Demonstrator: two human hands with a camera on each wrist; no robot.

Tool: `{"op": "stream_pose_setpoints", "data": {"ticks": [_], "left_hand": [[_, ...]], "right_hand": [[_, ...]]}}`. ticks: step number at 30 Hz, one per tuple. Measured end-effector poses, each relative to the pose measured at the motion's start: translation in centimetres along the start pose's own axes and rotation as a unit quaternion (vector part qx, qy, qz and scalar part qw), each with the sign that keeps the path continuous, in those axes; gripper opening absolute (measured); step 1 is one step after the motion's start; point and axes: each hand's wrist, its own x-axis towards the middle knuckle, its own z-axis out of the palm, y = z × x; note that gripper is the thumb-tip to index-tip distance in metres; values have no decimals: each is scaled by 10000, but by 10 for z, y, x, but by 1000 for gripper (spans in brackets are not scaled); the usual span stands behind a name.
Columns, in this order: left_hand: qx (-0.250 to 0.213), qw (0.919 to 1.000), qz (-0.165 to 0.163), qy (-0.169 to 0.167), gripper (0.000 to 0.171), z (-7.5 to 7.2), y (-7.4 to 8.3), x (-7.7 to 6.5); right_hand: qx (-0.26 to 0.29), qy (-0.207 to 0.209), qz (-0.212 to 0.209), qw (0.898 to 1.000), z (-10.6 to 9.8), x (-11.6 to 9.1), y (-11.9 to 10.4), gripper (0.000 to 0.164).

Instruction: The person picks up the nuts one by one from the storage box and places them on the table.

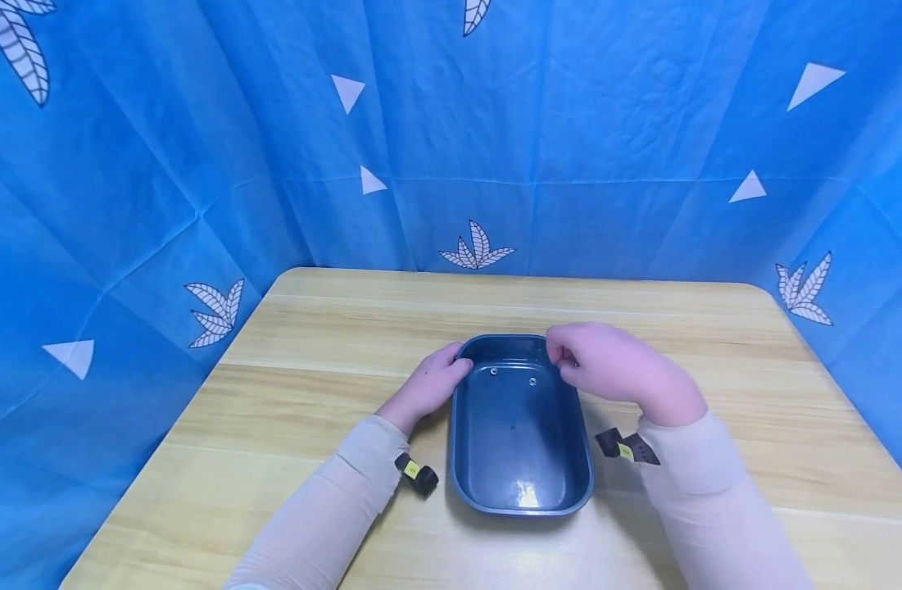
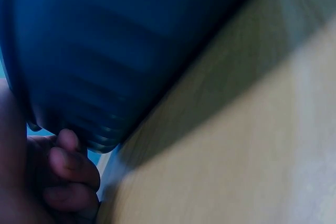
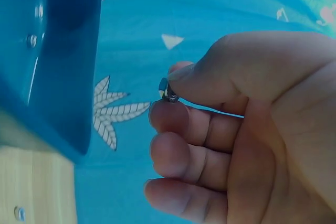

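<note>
A dark blue rectangular tray (image 1: 520, 442) with rounded corners sits in the middle of the table. My left hand (image 1: 437, 377) grips its far left corner, thumb over the rim and fingers curled against the ribbed outer wall (image 2: 89, 77). Two small metal nuts (image 1: 532, 382) lie in the far part of the tray. At the far right corner is my right hand (image 1: 620, 365). Its thumb and index finger pinch another small shiny nut (image 3: 167, 92), partly covered by the fingertips; the other fingers are curled.
The tray stands on a light wood-grain table (image 1: 333, 328). One more small nut (image 3: 20, 213) lies on the wood in the right wrist view. A blue curtain (image 1: 451, 123) with leaf and triangle prints hangs around the table's back and sides. Black straps (image 1: 627, 447) dangle at both wrists.
</note>
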Motion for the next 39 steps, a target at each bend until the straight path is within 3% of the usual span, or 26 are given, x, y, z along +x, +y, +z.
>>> {"op": "stream_pose_setpoints", "data": {"ticks": [13,24,39], "left_hand": [[26,10000,-38,-23,33,1,-3,2],[-17,10000,-67,-51,32,0,-2,1],[-75,9999,-108,-45,35,1,-5,0]], "right_hand": [[91,49,334,9994,-1,-1,37,14],[160,-161,796,9966,3,0,57,10],[295,-583,1377,9883,28,5,86,11]]}}
